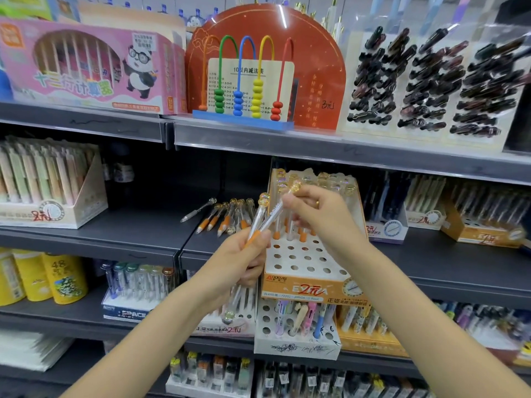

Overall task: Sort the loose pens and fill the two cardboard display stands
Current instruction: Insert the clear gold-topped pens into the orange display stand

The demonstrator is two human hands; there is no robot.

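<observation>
My left hand (238, 259) grips a bundle of clear pens with orange grips (258, 222), their ends also sticking out below my palm. My right hand (319, 214) pinches the top of one of these pens (275, 209) near its golden bead cap. Just behind my hands stands an orange cardboard display stand (304, 285) with a white perforated top. A few pens stand in its back rows and most front holes are vacant. Several loose orange-grip pens (227, 216) lie on the dark shelf left of the stand, with one grey-grip pen (198, 209) beside them.
A white stand (296, 344) with mixed pens sits on the shelf below. Another pen box (51, 185) stands at left, and more boxes (482, 225) at right. An abacus toy (244, 81) and a pink box (86, 64) fill the upper shelf.
</observation>
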